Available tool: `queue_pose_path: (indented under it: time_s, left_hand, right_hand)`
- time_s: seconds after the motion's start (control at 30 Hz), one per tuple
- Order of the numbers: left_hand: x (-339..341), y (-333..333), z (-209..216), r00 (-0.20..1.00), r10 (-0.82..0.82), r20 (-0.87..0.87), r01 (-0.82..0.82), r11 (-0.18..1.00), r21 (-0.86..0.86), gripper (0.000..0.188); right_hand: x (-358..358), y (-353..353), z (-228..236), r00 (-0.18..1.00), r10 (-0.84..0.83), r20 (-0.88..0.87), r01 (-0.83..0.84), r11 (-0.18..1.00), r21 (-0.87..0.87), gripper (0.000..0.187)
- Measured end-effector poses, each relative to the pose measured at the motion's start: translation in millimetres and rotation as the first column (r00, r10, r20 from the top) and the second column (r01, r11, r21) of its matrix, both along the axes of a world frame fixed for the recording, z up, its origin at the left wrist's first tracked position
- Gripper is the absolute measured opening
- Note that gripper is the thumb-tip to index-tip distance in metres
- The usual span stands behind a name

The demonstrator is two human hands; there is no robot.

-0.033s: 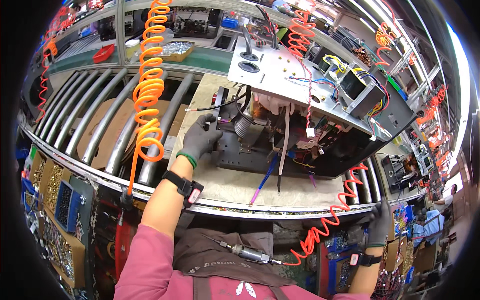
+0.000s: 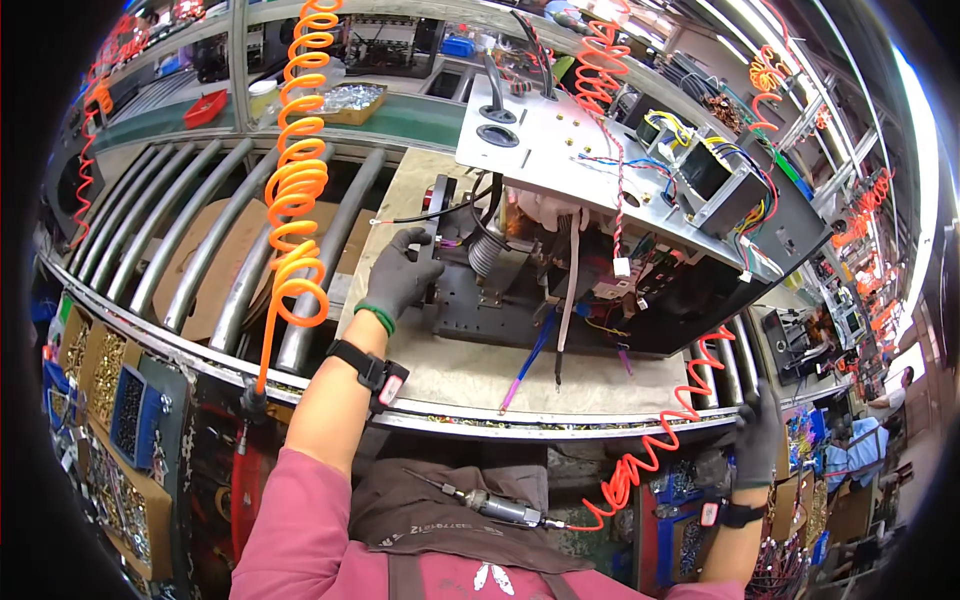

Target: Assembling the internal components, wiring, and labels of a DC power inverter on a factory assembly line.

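Observation:
A half-built machine with a black metal chassis (image 2: pixel 475 318) and a raised silvery panel (image 2: pixel 560 150) stands on a beige board (image 2: pixel 450 372) on the roller conveyor. My left hand (image 2: pixel 400 278), in a dark grey glove, is closed on the black end plate (image 2: pixel 437 205) at the chassis's left side. A ribbed grey hose (image 2: pixel 488 253) and loose wires lie just right of it. My right hand (image 2: pixel 758 442), gloved too, is by the conveyor's front rail at the right, fingers stretched out, with nothing visible in it. A pneumatic screwdriver (image 2: pixel 500 508) lies across my apron.
An orange coiled hose (image 2: pixel 298 190) hangs at the left; a red coiled hose (image 2: pixel 640 455) runs from the screwdriver past the board's right end. Bins of screws (image 2: pixel 105 375) stand at the lower left, more parts bins (image 2: pixel 685 545) at the lower right. Bare rollers (image 2: pixel 205 200) extend left.
My right hand has shifted slightly up and to the right with its forearm. My left hand stays at the end plate, and the machine has not moved.

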State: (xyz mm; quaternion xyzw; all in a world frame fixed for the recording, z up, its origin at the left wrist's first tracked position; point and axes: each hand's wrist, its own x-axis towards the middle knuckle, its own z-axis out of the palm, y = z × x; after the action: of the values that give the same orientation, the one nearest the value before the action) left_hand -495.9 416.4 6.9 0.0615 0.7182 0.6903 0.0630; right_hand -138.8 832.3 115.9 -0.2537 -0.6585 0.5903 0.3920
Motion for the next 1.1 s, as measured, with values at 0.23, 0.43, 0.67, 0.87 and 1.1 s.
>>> queue_pose_path:
  time_s: [0.23, 0.43, 0.67, 0.87, 1.1]
  left_hand:
    - [-7, 3, -7, 0.989, -0.144, 0.016, 0.139, 0.976, 0.168, 0.027]
    - [61, -9, -6, 0.988, -0.068, -0.139, 0.085, 0.988, 0.126, 0.019]
    - [203, 10, -4, 0.997, 0.018, 0.07, -0.03, 0.985, 0.171, 0.022]
    - [249, 54, 9, 0.785, -0.62, -0.004, 0.619, 0.784, -0.033, 0.029]
    - [241, 20, 46, 0.643, -0.766, 0.014, 0.766, 0.643, 0.008, 0.033]
  right_hand:
    - [-174, -87, 67, 0.9, 0.435, -0.033, -0.418, 0.84, -0.347, 0.044]
    - [-212, -109, 88, 0.981, 0.174, -0.089, -0.195, 0.913, -0.359, 0.017]
    - [-231, -75, 69, 0.909, 0.371, -0.192, -0.404, 0.896, -0.184, 0.028]
    - [-282, -27, 93, 0.7, 0.666, 0.257, -0.709, 0.69, 0.146, 0.04]
    - [-292, -6, 77, 0.8, 0.555, 0.228, -0.591, 0.796, 0.134, 0.04]
